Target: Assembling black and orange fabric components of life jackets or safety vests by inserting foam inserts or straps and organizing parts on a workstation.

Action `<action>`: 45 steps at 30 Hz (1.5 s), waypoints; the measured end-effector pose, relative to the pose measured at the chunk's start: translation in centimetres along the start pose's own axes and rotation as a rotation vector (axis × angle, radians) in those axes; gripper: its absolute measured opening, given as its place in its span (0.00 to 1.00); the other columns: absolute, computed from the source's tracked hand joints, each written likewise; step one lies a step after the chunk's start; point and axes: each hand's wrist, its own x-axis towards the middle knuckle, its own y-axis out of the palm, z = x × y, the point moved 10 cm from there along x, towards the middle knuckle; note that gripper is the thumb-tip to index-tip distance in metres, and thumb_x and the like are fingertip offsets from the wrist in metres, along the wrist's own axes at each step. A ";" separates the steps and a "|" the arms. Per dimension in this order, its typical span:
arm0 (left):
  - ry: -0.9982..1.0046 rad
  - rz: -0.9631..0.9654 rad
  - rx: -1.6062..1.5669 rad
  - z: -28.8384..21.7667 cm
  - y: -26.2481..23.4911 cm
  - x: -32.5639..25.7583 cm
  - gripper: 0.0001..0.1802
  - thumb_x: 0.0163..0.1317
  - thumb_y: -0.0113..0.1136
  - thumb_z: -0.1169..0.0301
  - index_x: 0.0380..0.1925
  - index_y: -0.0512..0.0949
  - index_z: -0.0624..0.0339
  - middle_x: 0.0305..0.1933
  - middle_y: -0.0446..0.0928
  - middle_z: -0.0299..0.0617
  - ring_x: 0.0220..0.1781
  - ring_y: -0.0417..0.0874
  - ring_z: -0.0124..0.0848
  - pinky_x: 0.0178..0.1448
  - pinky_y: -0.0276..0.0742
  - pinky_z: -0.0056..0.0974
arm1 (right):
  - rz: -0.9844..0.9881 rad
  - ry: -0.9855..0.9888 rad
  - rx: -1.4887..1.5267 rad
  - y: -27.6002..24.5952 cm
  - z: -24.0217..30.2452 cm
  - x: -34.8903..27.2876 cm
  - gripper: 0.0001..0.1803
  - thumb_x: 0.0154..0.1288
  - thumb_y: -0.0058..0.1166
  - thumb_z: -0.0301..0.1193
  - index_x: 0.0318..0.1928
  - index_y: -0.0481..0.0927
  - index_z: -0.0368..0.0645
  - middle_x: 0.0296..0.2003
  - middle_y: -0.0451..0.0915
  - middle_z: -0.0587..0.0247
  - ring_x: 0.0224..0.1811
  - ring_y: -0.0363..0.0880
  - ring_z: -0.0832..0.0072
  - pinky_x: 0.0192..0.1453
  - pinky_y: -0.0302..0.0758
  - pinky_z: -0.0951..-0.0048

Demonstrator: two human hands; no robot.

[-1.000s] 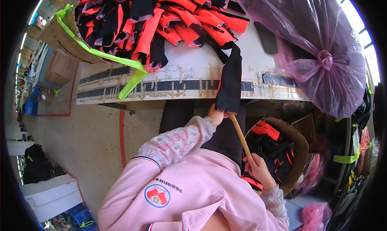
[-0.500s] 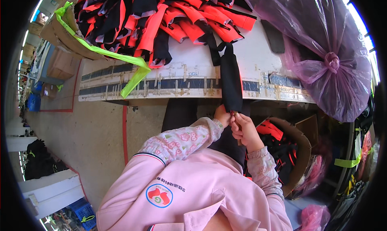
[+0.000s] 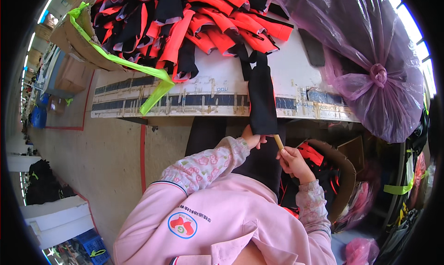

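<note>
A black fabric sleeve piece (image 3: 262, 98) with a thin orange edge hangs from the table edge toward me. My left hand (image 3: 252, 138) is closed on its lower end, the fingers partly hidden beneath the cloth. Just to the right, my right hand (image 3: 296, 164) grips a thin tan stick (image 3: 278, 141), whose upper tip points at the sleeve's lower right corner. Black straps join the sleeve at its top, near a heap of orange and black fabric pieces (image 3: 203, 20) on the white table (image 3: 222, 70).
At the upper left, a cardboard box (image 3: 74, 40) carries a bright yellow-green strip (image 3: 125, 61). A knotted purple plastic bag (image 3: 370, 80) bulges over the table's right end. Below the table, at my right, stands a round cardboard container (image 3: 347, 177) holding orange and black pieces.
My right hand has moved down and right, away from the sleeve's end, so the tan stick now shows. The left hand has shifted slightly left and down with the sleeve's end.
</note>
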 end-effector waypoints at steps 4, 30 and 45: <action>0.004 -0.009 0.148 0.7 0.5 -0.8 0.16 0.63 0.47 0.59 0.27 0.74 0.60 0.17 0.71 0.37 0.11 0.67 0.22 0.12 0.63 0.28 | -0.039 -0.132 0.028 1.6 0.6 3.4 0.16 0.71 0.35 0.36 0.30 0.70 0.41 0.10 0.61 0.71 0.07 0.50 0.86 0.10 0.46 0.81; 0.137 -0.036 -0.172 -2.4 1.3 0.2 0.09 0.64 0.43 0.70 0.35 0.72 0.61 0.27 0.77 0.43 0.21 0.75 0.28 0.15 0.74 0.31 | -0.286 -0.106 0.516 5.0 -1.0 -1.6 0.11 0.71 0.37 0.35 0.36 0.69 0.42 0.15 0.63 0.73 0.08 0.53 0.85 0.11 0.50 0.82; 0.093 -0.068 -0.186 -1.0 -0.2 0.5 0.10 0.62 0.51 0.67 0.38 0.76 0.62 0.29 0.77 0.40 0.26 0.78 0.27 0.25 0.75 0.31 | -0.321 -0.259 0.416 2.7 1.7 3.5 0.11 0.70 0.39 0.36 0.34 0.70 0.43 0.14 0.63 0.72 0.07 0.53 0.84 0.10 0.49 0.81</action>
